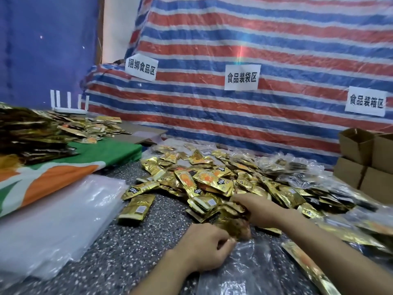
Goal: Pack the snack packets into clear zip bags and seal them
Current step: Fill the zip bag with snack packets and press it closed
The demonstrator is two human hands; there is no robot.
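Observation:
A big heap of gold snack packets [214, 177] covers the speckled table [131, 252] ahead of me. My right hand [258, 211] grips a bunch of gold packets [231, 224] at the heap's near edge. My left hand [204, 245] pinches the mouth of a clear zip bag [253, 265] that lies flat on the table, right beside that bunch. The bunch sits at the bag's opening; whether it is inside I cannot tell. A stack of flat clear zip bags [55, 226] lies at the left.
Filled clear bags [297, 169] lie behind the heap at the right, by brown cartons [365, 158]. A green and orange cloth [63, 167] with another packet pile [38, 128] lies at the left. A striped tarp [244, 116] with paper signs stands behind.

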